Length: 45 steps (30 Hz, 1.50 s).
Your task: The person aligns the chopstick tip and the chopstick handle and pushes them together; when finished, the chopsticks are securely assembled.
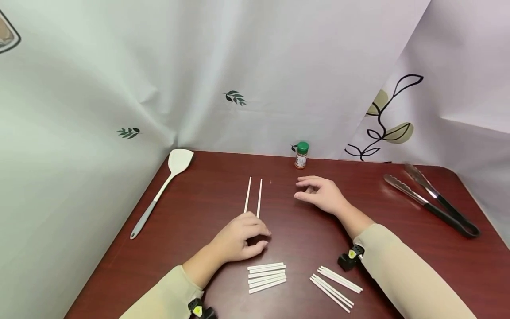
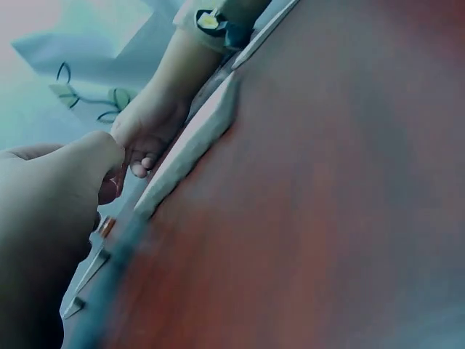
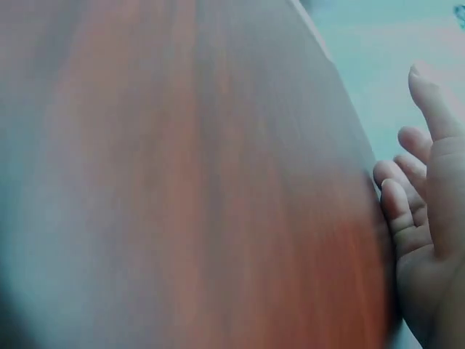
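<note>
Two thin white sticks, a left one [image 1: 248,194] and a right one [image 1: 260,195], lie nearly parallel on the table, pointing away. My left hand [image 1: 243,237] is at their near ends and hides them, with its fingers loosely bent and a gap between thumb and forefinger. My right hand [image 1: 320,195] is to the right of the sticks, its fingers relaxed and nothing between them; the right wrist view shows the same right hand [image 3: 429,196] with thumb and fingers apart. Closer to me lie a row of several white sticks [image 1: 267,278] and a looser group of several more [image 1: 334,288].
A white spatula [image 1: 180,160] with a grey handle lies along the left edge of the table [image 1: 191,199]. At the back stands a small green-capped spice jar [image 1: 301,156]. Metal tongs [image 1: 432,208] with black handles lie spread at the right. Pale cloth hangs behind.
</note>
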Each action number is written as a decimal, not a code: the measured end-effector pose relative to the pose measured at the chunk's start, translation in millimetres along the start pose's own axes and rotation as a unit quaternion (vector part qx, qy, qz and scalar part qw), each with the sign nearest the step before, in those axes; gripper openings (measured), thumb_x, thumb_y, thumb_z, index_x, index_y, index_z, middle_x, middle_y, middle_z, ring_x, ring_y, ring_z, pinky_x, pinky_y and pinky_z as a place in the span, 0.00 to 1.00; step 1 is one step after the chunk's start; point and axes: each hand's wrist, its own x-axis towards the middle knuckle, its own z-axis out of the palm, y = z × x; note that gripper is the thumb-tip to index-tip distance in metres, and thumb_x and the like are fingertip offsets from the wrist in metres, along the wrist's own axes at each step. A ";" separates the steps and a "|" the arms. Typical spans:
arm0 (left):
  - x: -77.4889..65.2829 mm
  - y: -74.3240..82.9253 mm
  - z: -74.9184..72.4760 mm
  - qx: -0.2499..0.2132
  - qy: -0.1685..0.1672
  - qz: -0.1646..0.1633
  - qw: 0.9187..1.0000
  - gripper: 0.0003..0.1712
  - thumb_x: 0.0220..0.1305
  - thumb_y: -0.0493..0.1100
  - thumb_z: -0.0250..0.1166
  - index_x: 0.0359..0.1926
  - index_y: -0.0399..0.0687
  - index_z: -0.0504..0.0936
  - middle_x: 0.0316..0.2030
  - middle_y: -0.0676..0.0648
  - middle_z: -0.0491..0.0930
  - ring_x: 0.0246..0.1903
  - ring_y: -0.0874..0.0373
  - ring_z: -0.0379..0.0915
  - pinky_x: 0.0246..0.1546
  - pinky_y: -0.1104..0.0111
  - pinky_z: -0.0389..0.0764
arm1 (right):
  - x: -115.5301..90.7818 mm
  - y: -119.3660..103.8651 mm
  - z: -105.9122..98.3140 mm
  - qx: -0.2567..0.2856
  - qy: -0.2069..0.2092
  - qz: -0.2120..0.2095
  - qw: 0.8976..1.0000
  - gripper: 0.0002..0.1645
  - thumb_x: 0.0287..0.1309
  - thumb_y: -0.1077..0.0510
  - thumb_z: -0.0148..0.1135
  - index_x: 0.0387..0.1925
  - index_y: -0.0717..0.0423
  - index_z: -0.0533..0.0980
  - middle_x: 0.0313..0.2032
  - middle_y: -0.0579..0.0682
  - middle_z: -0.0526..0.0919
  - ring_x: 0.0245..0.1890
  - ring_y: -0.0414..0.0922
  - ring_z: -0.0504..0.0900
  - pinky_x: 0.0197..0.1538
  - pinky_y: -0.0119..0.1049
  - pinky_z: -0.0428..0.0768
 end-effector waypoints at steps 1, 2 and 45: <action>-1.3 4.4 0.7 -0.003 -0.003 0.002 1.000 0.09 0.58 0.38 0.75 0.42 0.49 0.89 0.40 0.57 0.86 0.41 0.61 0.80 0.46 0.68 0.79 | -4.7 2.6 -3.0 0.007 0.007 -0.008 1.000 0.20 0.57 0.55 0.82 0.50 0.57 0.90 0.59 0.54 0.87 0.35 0.41 0.84 0.39 0.29 0.80; -2.4 8.8 1.3 -0.008 -0.008 0.003 1.000 0.09 0.59 0.38 0.74 0.42 0.49 0.89 0.40 0.56 0.86 0.41 0.62 0.80 0.47 0.69 0.79 | -10.0 5.2 -5.9 0.012 0.020 -0.018 1.000 0.18 0.57 0.57 0.82 0.49 0.58 0.90 0.58 0.55 0.87 0.35 0.40 0.84 0.39 0.28 0.79; -15.7 46.7 4.7 -0.094 -0.089 -0.142 0.981 0.09 0.52 0.47 0.85 0.33 0.58 0.92 0.39 0.64 0.85 0.42 0.70 0.73 0.48 0.79 0.72 | -191.8 -45.6 22.6 -0.139 0.096 -0.154 0.974 0.20 0.36 0.58 0.89 0.33 0.35 0.91 0.30 0.20 0.79 0.31 0.28 0.71 0.38 0.23 0.65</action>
